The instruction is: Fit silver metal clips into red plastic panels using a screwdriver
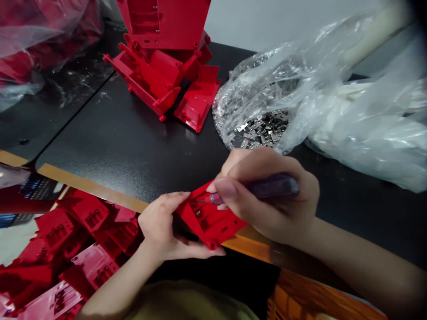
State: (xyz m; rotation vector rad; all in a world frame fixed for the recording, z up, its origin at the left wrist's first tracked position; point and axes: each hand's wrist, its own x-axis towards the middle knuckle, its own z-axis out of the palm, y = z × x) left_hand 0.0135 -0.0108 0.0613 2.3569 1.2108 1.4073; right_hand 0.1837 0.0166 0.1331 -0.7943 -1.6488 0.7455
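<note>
My left hand (163, 226) grips a red plastic panel (213, 222) by its left side, with the fingers reaching under it. The panel is held just above the table's edge and has small rectangular recesses and holes. My right hand (267, 195) is closed around a screwdriver (271, 186) with a dark purple handle. Its thin metal shaft (203, 200) lies over the panel, and the tip rests near the panel's upper part. The exact contact point is too small to make out.
Stacked red plastic parts (88, 213) fill the lower left. Assembled red parts (160, 75) stand on the black table (126, 151) beyond my hands. An open plastic bag (263, 129) holds several small metal clips. An orange crate (310, 298) sits below the wood-edged table front.
</note>
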